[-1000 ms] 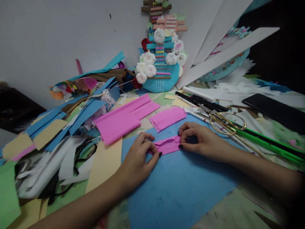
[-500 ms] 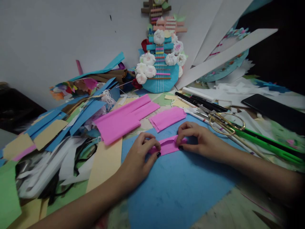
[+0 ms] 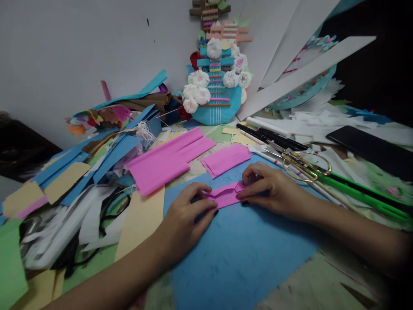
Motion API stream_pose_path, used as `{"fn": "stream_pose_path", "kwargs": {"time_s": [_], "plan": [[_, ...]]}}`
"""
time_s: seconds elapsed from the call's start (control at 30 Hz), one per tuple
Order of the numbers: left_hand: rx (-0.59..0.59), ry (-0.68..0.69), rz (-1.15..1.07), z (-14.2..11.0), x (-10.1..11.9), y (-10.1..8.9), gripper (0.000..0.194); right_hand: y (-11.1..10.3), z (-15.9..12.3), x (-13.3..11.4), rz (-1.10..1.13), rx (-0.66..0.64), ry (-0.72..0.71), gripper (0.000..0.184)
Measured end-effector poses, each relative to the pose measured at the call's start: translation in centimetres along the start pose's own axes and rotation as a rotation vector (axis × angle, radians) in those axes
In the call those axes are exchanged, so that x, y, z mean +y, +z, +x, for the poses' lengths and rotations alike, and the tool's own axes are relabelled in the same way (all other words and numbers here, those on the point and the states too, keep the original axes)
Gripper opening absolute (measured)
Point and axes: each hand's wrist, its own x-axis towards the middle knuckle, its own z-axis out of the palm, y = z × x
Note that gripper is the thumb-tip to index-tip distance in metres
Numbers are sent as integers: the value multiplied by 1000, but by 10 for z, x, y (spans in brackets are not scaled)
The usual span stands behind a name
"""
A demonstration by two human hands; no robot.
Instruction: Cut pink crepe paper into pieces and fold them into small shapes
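A small folded strip of pink crepe paper (image 3: 226, 201) lies low over a blue sheet (image 3: 238, 249), its top fold gaping slightly. My left hand (image 3: 190, 215) pinches the strip's left end between thumb and fingers. At the other end, my right hand (image 3: 269, 187) grips it, fingers curled and thumb along the lower edge. Just beyond the hands sits another folded pink piece (image 3: 227, 160). A larger pink crepe sheet (image 3: 164, 163) is spread to its left.
Gold-handled scissors (image 3: 306, 165), black pens (image 3: 267, 137) and a green cutter (image 3: 364, 193) lie to the right, near a black phone (image 3: 371, 148). Blue and yellow paper scraps (image 3: 67, 181) pile up at left. A blue paper guitar with white flowers (image 3: 217, 103) leans at the back.
My right hand's fingers have shifted slightly on the strip's right end, and the fold's gap has narrowed. My left hand stays at the left end, its grip slightly changed.
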Motion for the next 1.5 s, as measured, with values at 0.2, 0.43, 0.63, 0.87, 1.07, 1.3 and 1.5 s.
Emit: {"fn": "stream_pose_path", "kwargs": {"time_s": [0.2, 0.43, 0.63, 0.87, 1.07, 1.3, 1.5], "plan": [[-27, 107, 152, 5, 2, -1, 9, 2, 2, -7, -105, 13, -164, 16], [-103, 270, 321, 6, 3, -5, 13, 2, 3, -9, -100, -45, -158, 15], [-92, 100, 127, 10, -2, -5, 13, 2, 5, -10, -72, -23, -26, 13], [-117, -157, -83, 20, -6, -6, 11, 10, 11, -6, -67, 23, 122, 12], [-136, -171, -27, 20, -4, -4, 9, 7, 13, -8, -41, 48, 140, 12], [-139, -149, -152, 18, -8, -7, 8, 7, 11, -9, 34, 27, 126, 14], [-68, -148, -282, 16, -8, -7, 6, 6, 8, -17, 272, 12, 201, 19]]}}
